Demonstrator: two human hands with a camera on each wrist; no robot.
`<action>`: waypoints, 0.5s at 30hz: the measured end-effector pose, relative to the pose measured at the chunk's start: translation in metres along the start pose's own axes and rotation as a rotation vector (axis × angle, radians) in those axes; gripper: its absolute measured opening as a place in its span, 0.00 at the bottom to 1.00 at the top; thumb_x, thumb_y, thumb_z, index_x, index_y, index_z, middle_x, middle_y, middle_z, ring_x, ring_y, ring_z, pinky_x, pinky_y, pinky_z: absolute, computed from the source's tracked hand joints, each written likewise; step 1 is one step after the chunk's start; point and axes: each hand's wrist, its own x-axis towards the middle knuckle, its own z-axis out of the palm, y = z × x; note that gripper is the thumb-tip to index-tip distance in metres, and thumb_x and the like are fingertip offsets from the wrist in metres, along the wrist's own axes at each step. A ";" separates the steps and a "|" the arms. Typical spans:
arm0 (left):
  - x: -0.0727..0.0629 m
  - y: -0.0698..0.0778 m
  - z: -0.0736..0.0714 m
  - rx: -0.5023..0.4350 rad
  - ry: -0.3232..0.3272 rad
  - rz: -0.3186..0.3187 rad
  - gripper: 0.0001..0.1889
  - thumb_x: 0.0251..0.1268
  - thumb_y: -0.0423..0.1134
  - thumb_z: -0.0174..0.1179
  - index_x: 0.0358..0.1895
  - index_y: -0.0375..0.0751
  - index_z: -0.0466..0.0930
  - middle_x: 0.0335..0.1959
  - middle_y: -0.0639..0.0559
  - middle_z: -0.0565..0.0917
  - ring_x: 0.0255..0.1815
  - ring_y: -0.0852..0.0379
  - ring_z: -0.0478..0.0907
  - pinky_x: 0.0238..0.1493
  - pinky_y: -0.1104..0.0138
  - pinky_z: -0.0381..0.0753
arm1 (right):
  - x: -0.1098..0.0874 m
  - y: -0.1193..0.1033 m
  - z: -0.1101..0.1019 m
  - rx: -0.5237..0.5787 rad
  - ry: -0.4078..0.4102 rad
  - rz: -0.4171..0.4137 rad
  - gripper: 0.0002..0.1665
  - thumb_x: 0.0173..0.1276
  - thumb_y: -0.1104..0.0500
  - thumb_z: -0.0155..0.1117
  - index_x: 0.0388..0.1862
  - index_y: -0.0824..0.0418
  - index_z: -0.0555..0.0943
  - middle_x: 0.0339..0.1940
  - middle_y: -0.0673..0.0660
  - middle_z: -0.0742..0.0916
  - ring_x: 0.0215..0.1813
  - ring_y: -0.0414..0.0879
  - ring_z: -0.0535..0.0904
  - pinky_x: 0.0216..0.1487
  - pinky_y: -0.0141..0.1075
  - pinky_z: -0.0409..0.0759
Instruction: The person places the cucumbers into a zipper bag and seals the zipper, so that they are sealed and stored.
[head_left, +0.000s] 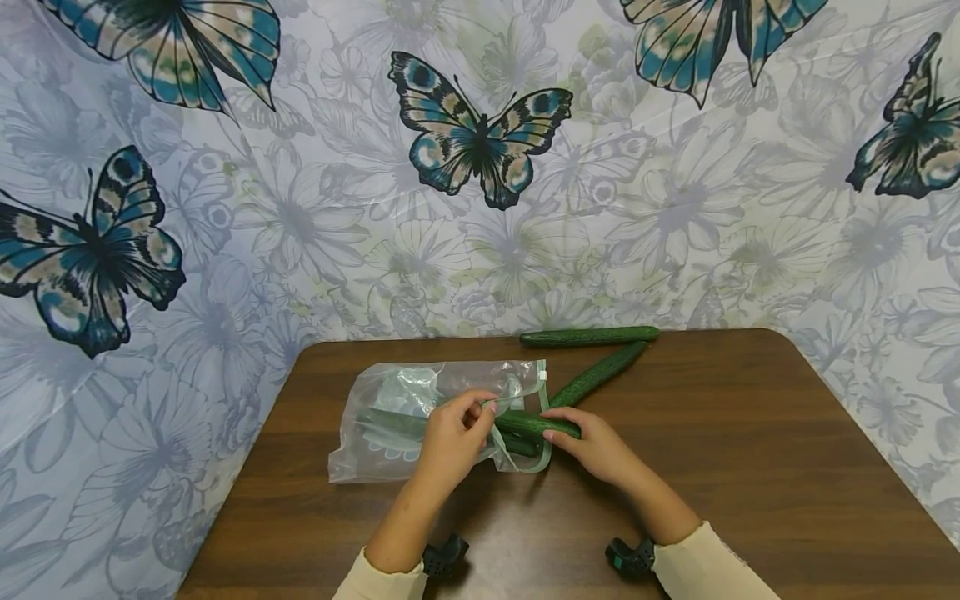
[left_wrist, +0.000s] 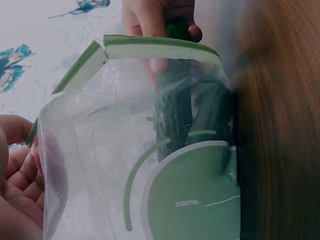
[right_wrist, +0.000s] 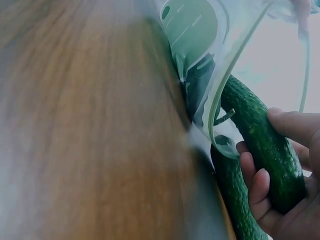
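A clear zip bag (head_left: 352,450) with green-edged mouth lies on the table, its opening toward the right. My left hand (head_left: 453,433) pinches the bag's rim between thumb and fingers; the left wrist view shows that hand (left_wrist: 22,185) at the green zip edge. My right hand (head_left: 596,446) grips the outer end of a cucumber (right_wrist: 260,140), whose other end reaches inside the bag. Another cucumber (left_wrist: 210,110) lies within the bag beside it, above the green label (left_wrist: 195,195). Outside, a cucumber (head_left: 600,375) slants just behind the bag's mouth.
One more cucumber (head_left: 588,337) lies along the far edge of the brown wooden table (head_left: 712,433). A cloth with butterflies (head_left: 483,137) hangs behind the table. Dark wrist devices (head_left: 630,557) sit near both sleeves.
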 end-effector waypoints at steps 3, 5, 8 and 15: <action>0.000 0.001 0.000 0.012 0.009 0.001 0.08 0.72 0.39 0.62 0.47 0.45 0.87 0.23 0.54 0.78 0.16 0.65 0.75 0.19 0.70 0.74 | 0.003 -0.003 0.001 -0.001 0.004 0.010 0.24 0.72 0.45 0.66 0.65 0.47 0.80 0.65 0.53 0.84 0.70 0.56 0.76 0.68 0.58 0.74; 0.000 0.001 0.001 0.017 0.014 0.003 0.08 0.72 0.38 0.62 0.47 0.44 0.87 0.24 0.55 0.79 0.16 0.65 0.75 0.19 0.70 0.74 | 0.004 -0.004 0.001 0.006 0.005 0.011 0.24 0.71 0.46 0.67 0.64 0.47 0.81 0.64 0.53 0.84 0.70 0.56 0.76 0.68 0.58 0.74; 0.000 0.001 0.001 0.021 0.016 0.001 0.08 0.72 0.38 0.62 0.48 0.43 0.86 0.24 0.55 0.79 0.16 0.65 0.75 0.20 0.70 0.74 | 0.003 -0.001 0.000 0.027 -0.004 0.018 0.24 0.70 0.49 0.68 0.64 0.48 0.81 0.66 0.55 0.83 0.71 0.58 0.74 0.69 0.60 0.72; 0.000 0.000 0.001 0.002 0.012 -0.006 0.08 0.72 0.38 0.62 0.47 0.43 0.86 0.24 0.53 0.78 0.16 0.65 0.75 0.19 0.70 0.74 | -0.004 0.007 -0.009 0.087 0.008 -0.024 0.26 0.69 0.61 0.66 0.67 0.53 0.78 0.66 0.58 0.81 0.54 0.52 0.82 0.57 0.49 0.80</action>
